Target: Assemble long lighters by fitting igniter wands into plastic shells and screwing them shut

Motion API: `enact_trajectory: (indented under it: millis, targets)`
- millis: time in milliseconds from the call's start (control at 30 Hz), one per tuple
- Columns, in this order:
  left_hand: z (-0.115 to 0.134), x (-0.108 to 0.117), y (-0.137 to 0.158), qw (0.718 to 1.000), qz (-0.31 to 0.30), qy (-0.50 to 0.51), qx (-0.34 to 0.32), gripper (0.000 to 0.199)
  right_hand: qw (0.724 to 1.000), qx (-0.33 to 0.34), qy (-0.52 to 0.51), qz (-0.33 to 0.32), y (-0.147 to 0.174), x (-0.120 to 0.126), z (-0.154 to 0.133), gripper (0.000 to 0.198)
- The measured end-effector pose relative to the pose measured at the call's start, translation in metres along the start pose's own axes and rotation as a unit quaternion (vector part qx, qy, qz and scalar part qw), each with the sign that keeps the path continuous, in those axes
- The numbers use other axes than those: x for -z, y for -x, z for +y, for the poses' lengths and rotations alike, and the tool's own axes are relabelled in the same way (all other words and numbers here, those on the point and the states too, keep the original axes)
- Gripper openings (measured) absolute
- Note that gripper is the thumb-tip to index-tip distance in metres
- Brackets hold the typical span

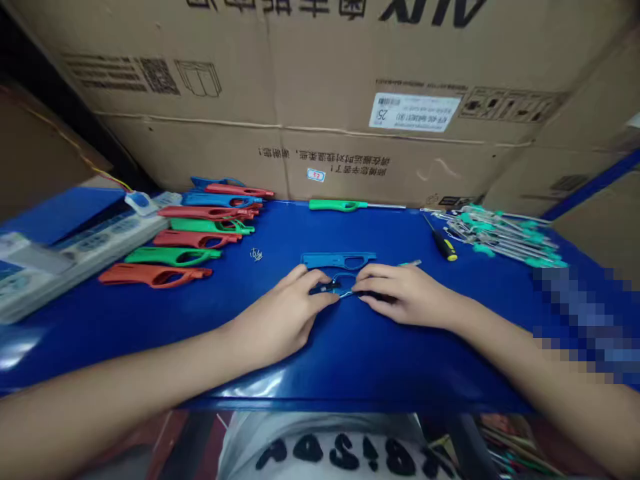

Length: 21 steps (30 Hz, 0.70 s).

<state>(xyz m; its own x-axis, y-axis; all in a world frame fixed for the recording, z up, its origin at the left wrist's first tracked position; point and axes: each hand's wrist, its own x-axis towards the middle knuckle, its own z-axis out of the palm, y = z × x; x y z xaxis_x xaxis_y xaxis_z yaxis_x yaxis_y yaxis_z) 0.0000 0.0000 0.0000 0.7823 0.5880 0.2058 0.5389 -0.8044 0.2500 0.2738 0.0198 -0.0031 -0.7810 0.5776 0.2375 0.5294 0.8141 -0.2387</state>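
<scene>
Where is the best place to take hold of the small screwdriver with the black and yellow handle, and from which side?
Probably by the thick black and yellow handle, reaching from above on the right hand side. The small screwdriver lies flat on the blue table, handle end nearer.

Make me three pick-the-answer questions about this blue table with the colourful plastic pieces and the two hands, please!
1. Where does the screwdriver lie?
A. right of the hands
B. on the left pile
C. on the floor

2. What colour is the shell half just beyond the fingers?
A. red
B. blue
C. yellow

3. What are the left hand and right hand doing?
A. resting flat and apart
B. lifted in the air
C. pinching a small part together

Answers: 1 A, it lies toward the right. 2 B, it is blue like the table. 3 C, the fingertips meet on it.
</scene>
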Motion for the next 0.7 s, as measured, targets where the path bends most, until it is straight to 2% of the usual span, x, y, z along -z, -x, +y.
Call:
enact_trajectory:
  millis: [300,700]
  targets:
    - [0.0008,0.0019,-0.0020,1.000,0.009,-0.001,0.006,0.043,0.997,-0.014,-0.079,-0.002,-0.0039,0.0005,0.0015,0.021]
    - [0.0020,0.0031,-0.0016,1.000,0.012,-0.007,-0.003,0.045,0.999,-0.022,-0.032,0.003,-0.0044,0.0001,-0.0052,0.024]
